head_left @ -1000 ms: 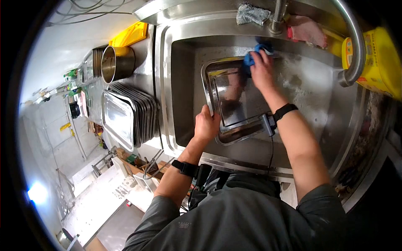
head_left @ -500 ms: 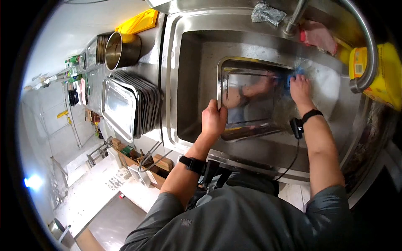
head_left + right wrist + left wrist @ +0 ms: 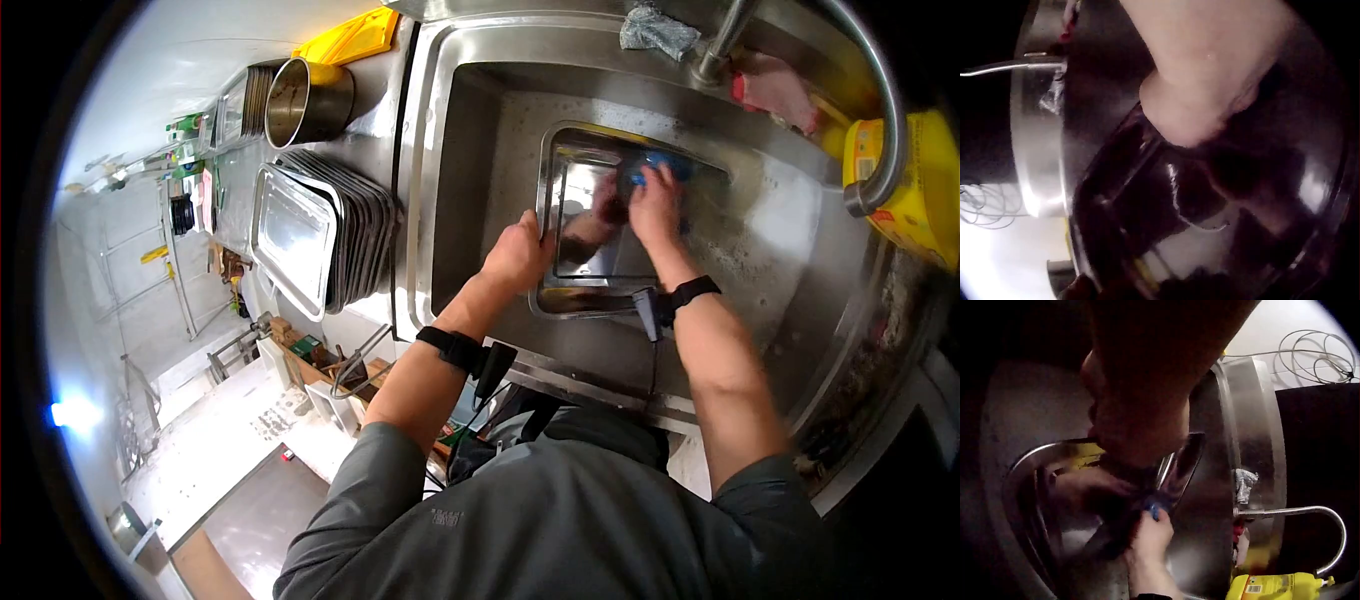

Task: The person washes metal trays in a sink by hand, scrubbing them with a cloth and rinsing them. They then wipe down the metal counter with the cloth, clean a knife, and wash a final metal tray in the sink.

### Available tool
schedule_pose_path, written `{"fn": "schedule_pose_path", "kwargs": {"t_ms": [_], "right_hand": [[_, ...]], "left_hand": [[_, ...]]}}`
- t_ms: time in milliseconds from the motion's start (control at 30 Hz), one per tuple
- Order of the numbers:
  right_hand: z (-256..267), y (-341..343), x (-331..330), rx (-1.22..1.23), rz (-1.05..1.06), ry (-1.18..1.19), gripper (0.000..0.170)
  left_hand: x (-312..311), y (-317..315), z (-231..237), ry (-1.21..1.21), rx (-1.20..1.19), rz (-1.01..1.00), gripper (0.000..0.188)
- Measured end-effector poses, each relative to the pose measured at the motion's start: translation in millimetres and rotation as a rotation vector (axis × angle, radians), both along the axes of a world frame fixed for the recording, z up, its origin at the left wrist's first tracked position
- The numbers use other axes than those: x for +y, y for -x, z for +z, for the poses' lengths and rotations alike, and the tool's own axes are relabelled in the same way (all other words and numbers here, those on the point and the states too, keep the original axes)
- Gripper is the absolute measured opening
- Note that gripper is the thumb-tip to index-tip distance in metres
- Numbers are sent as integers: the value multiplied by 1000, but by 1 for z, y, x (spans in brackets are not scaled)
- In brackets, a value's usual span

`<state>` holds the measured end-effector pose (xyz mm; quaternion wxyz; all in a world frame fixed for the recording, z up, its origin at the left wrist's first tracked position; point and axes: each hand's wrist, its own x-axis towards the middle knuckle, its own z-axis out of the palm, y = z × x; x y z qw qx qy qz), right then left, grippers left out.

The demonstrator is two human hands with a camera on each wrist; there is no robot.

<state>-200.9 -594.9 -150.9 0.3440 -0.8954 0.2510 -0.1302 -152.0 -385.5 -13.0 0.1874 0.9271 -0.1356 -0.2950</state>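
Metal tray (image 3: pixel 625 262) in steel sink (image 3: pixel 800 225). Left hand (image 3: pixel 518 255) grips tray's left rim; right hand (image 3: pixel 655 205) grasps blue cloth (image 3: pixel 674 165), probably (blurred), over tray's upper right. Room between tray's right edge and sink wall.

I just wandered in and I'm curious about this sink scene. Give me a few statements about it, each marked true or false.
1. The left hand grips the tray by its edge. True.
2. The right hand holds a red thing. False: it holds a blue thing, too blurred to name.
3. The stacked trays are beside the sink. True.
4. The yellow container is inside the sink. False: it is outside, near the faucet.
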Motion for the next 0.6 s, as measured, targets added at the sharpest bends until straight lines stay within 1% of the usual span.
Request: {"fn": "schedule_pose_path", "kwargs": {"t_ms": [33,100,167,200,233,300,333,367,400,433,500,533,567,600], "right_hand": [[12,-7,12,-65,48,-30,32],[19,-27,32,-173,85,-185,31],[42,-42,49,-237,71,-307,31],[51,-49,54,-213,32,-432,31],[65,-55,56,-207,29,-544,32],[94,-62,67,-214,-34,-1013,33],[94,-70,78,-383,-52,-1113,34],[95,-71,85,-388,-116,-1121,33],[103,-68,86,-371,-95,-1107,33],[113,-62,87,-353,-78,-1092,33],[103,-48,100,-313,-19,-1057,31],[100,-36,103,-301,40,-1021,28],[98,-19,108,-297,94,-1102,28],[120,0,110,-156,67,-1123,30]], "left_hand": [[0,0,1,17,-17,-21,33],[0,-1,2,33,-31,-45,35],[-3,0,2,54,-32,50,39],[-5,-1,7,36,43,96,41],[-6,-2,6,40,41,92,41],[-4,0,2,160,-25,130,41],[-4,1,1,159,-25,133,41],[-5,-1,-1,274,-20,163,42],[-6,-3,-3,389,-14,190,43],[-6,-4,-7,393,-13,189,43],[-8,-7,-16,557,-49,317,48],[-8,-10,-14,535,-24,371,51],[-11,-11,-15,665,1,463,51],[-13,-14,-12,632,41,533,50]]}}
